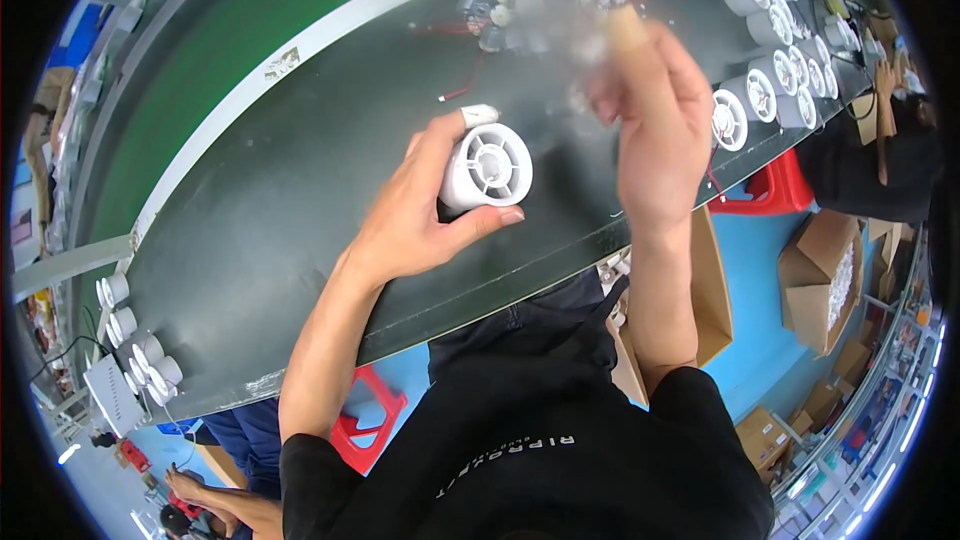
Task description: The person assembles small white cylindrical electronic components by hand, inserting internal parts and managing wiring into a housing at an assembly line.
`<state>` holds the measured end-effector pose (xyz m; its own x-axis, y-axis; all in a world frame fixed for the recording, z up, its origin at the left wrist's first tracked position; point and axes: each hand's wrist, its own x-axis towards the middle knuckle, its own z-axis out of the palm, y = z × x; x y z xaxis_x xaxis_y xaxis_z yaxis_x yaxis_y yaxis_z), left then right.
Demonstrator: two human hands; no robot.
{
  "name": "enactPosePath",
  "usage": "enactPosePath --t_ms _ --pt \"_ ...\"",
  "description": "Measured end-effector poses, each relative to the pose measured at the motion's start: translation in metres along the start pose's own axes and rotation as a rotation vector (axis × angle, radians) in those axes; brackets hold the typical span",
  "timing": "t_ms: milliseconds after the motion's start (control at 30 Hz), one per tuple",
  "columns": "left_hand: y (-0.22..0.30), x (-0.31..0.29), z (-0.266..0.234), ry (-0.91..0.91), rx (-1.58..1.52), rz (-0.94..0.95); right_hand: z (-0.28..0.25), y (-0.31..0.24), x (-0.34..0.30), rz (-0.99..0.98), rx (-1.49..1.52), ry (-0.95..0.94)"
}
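A white tube [487, 166] sits over the dark table [270, 240], clasped between the thumb and fingers of the left hand [402, 225]. Its long axis tilts upward, the spoked end facing away from the palm. The right hand [662, 135], farther off, is raised beyond it to the right, fingers bent near a heap of small wired parts [500, 10]; blur hides whether it pinches anything.

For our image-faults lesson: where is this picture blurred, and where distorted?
In the head view, haze beside the right hand veils some wired parts; there too, the white rail bows near the rim, while the left hand and cylinder look fairly sharp.
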<state>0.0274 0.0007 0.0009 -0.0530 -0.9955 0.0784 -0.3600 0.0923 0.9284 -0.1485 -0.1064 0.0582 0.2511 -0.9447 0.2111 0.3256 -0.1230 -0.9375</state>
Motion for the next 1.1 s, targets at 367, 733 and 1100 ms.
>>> enactPosePath --t_ms 367,733,1100 --pt "-0.004 -0.003 -0.001 0.009 0.019 0.113 -0.004 -0.013 0.046 -0.012 -1.027 0.164" --pt "0.055 0.013 0.046 -0.127 0.159 0.442 -0.057 -0.041 -0.102 0.313 -0.55 -0.114" --pt "0.046 0.084 0.131 0.141 0.269 0.396 -0.29 -0.024 -0.208 0.766 -1.583 -0.094"
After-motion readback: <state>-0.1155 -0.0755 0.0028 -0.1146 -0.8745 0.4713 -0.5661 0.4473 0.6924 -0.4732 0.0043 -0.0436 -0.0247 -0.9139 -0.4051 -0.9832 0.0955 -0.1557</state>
